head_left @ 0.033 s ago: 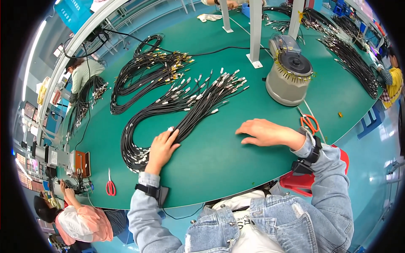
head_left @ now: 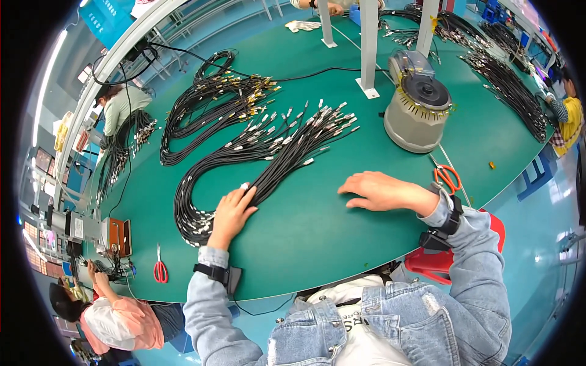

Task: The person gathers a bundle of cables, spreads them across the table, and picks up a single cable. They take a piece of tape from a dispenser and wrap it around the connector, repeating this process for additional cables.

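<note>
Risk: left hand (head_left: 231,215) lies flat, fingers spread, on the black cable bundle (head_left: 256,165); a sideways drag could tangle the loops, judging by their loose lay.
Right hand (head_left: 379,192): flat, holding nothing, on the green table (head_left: 317,232).
Bundle: long looped strands, metal-tipped ends fanned out, mid-table.

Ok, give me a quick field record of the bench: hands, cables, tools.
left hand: open, fingers resting on the near black cable bundle
right hand: flat on the green table, holding nothing, apart from the cables
far cable bundle: looped, connector ends fanned out
grey round machine: beyond the right hand
orange scissors: beside the right wrist
red scissors: left table edge
</note>
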The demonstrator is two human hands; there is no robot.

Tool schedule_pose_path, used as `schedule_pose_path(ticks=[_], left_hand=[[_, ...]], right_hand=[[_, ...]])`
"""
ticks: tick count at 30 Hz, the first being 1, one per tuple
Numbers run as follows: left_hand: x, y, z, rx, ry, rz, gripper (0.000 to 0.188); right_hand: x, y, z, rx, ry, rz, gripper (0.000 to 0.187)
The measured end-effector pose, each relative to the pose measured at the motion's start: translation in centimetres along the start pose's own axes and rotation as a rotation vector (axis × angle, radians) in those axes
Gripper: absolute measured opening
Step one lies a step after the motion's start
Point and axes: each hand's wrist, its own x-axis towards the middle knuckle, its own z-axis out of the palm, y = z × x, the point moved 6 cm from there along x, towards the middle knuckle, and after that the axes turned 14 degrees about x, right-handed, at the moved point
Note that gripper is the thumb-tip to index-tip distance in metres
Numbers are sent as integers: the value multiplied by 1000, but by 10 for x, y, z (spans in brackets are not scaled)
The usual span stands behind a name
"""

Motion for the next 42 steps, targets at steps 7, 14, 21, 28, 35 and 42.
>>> schedule_pose_path(ticks=[7,14,21,28,35,42], left_hand=[[-5,-14,7,-20,31,96,51],[-32,6,-12,-159,22,21,44],[11,52,-47,-241,126,-202,37],[70,89,-28,-235,150,-202,29],[62,77,-19,-446,168,-274,17],[43,81,-24,-871,-21,-437,14]], right_hand=[[-15,3,-1,-19,32,3,32],[-94,-7,-49,-16,286,139,30],[-120,14,-91,361,693,269,19],[-63,15,-62,704,626,224,17],[-1,18,-31,640,406,231,17],[20,35,6,881,464,268,23]])
